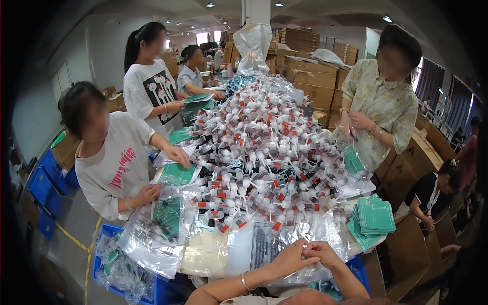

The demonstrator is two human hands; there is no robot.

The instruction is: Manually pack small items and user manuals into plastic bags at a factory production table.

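My left hand (294, 259) and my right hand (325, 253) meet at the table's near edge, fingertips close together. The fingers of both are bent inward; whatever they pinch, if anything, is too small to make out. Under and just beyond them lie clear plastic bags (325, 230), one with dark print on it. A large heap of small clear bottles (274, 152) with white pointed caps and red-and-dark labels rises in front of me. Right of my hands sits a stack of green cards (373, 216).
Left of me, a co-worker (114, 157) handles green cards and clear bags. Another person (384, 101) stands at the right with a bag. Blue bins (109, 231) sit below the table, one filled with plastic bags. Cardboard boxes (312, 76) are stacked behind.
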